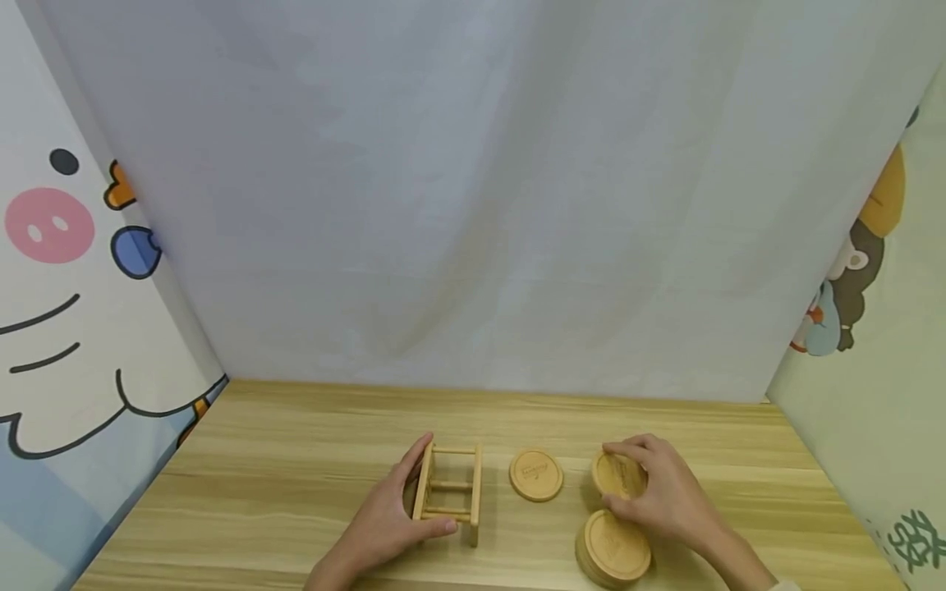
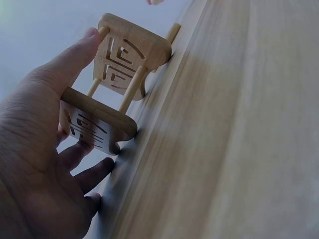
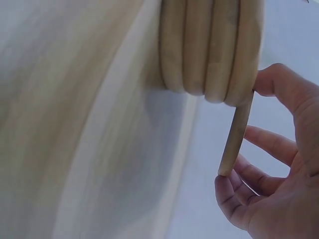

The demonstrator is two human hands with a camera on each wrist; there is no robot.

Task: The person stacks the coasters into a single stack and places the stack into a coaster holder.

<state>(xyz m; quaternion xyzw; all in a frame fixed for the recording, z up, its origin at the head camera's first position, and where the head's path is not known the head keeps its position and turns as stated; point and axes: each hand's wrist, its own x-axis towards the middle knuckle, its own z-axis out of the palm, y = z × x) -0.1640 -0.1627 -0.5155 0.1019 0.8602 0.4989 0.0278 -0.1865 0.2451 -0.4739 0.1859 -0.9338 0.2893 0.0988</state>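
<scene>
My left hand (image 1: 386,515) holds a small wooden coaster rack (image 1: 477,492), with the thumb along its near end and fingers on its left side. In the left wrist view, the rack (image 2: 119,55) has two end panels with cut-out slots, joined by dowels, and stands on the tabletop. My right hand (image 1: 668,492) pinches a round wooden coaster (image 1: 616,476) between thumb and fingers. That coaster (image 3: 235,139) is tilted, its edge at the top of a stack of several coasters (image 3: 212,55) in the right wrist view. Between the hands, another coaster (image 1: 536,474) lies flat.
The wood-grain table (image 1: 355,435) reaches back to a pale grey cloth (image 1: 473,205). Panels with cartoon prints stand at the left (image 1: 89,345) and right (image 1: 872,394) sides. The coaster stack (image 1: 615,548) sits near the table's front edge.
</scene>
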